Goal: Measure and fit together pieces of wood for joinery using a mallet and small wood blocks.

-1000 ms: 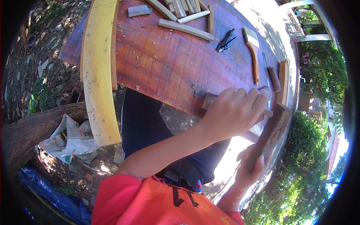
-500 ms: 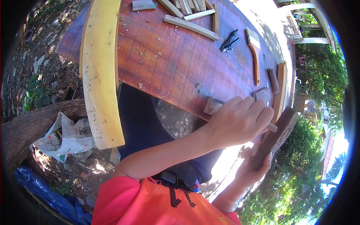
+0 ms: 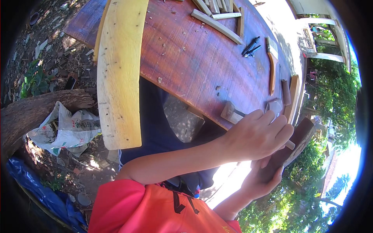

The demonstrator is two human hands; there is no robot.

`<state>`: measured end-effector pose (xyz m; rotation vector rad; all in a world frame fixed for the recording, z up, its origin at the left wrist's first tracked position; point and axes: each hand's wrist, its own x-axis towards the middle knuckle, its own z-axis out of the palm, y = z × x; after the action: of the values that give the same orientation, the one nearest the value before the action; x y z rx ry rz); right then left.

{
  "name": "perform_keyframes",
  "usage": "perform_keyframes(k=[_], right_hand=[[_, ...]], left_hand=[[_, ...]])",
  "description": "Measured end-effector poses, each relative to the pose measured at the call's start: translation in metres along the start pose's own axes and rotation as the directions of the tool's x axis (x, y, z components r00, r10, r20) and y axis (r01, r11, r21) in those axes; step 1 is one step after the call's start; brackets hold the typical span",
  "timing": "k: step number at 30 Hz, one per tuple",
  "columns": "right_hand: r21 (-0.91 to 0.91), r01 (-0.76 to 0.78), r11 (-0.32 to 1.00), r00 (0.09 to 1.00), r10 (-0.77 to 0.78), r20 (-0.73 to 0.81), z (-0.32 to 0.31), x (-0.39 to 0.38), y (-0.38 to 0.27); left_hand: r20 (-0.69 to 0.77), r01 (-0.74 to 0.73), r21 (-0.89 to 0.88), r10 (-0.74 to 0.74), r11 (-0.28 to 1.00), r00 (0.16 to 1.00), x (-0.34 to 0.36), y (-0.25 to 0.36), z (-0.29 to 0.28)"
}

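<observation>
My left hand (image 3: 262,136) is closed around a slim wooden stick (image 3: 290,145), whose pale end pokes out on the right; the rest is hidden in the fist. Beside its knuckles, at the table edge, sits a small wooden block (image 3: 230,112) with a dark strip running toward the hand. I cannot tell whether the strip joins the stick. Lower right, my right hand (image 3: 266,180) grips a dark brown wooden piece (image 3: 297,138) from below, tilted up and away. The stick's end lies close to this piece; contact is unclear.
The reddish wooden table (image 3: 182,58) holds a paintbrush (image 3: 272,66), a black hand tool (image 3: 251,47), a grey faceted piece (image 3: 275,105), a brown cylinder (image 3: 286,92) and several wood strips (image 3: 217,27). A long yellow plank (image 3: 120,73) crosses the left side. A white sack (image 3: 66,128) lies on the ground.
The whole view has shifted, so table and plank appear farther right and the tools lower. Both hands keep their holds, with little change between them.
</observation>
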<state>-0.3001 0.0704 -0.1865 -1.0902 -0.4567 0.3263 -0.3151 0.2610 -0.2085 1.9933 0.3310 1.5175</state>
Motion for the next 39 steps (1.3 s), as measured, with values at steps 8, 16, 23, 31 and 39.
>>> perform_keyframes(k=[8, 16, 23, 31, 39], right_hand=[[-0.027, -0.163, 0.986, 0.985, 0.164, 0.046, -0.001, 0.001, -0.001], [-0.645, 0.334, 0.687, 0.935, -0.328, 0.134, 0.008, 0.003, -0.030], [-0.909, 0.028, 0.416, 0.984, -0.172, -0.049, 0.048, -0.015, -0.018], [-0.794, 0.051, 0.606, 0.996, -0.087, -0.003, 0.043, -0.008, -0.021], [-0.829, -0.023, 0.559, 0.982, -0.143, -0.124, 0.023, 0.000, -0.012]], left_hand=[[-0.013, 0.021, -0.043, -0.021, 0.999, 1.000, 0.001, 0.001, 0.003], [-0.051, 0.032, -0.036, -0.034, 0.999, 0.998, 0.006, -0.004, 0.008], [-0.069, 0.062, -0.052, -0.066, 0.997, 0.995, 0.001, -0.007, 0.013], [-0.047, 0.025, -0.063, -0.028, 0.998, 0.999, 0.002, -0.011, 0.010], [-0.057, 0.087, -0.142, -0.096, 0.986, 0.994, 0.008, -0.017, 0.014]])
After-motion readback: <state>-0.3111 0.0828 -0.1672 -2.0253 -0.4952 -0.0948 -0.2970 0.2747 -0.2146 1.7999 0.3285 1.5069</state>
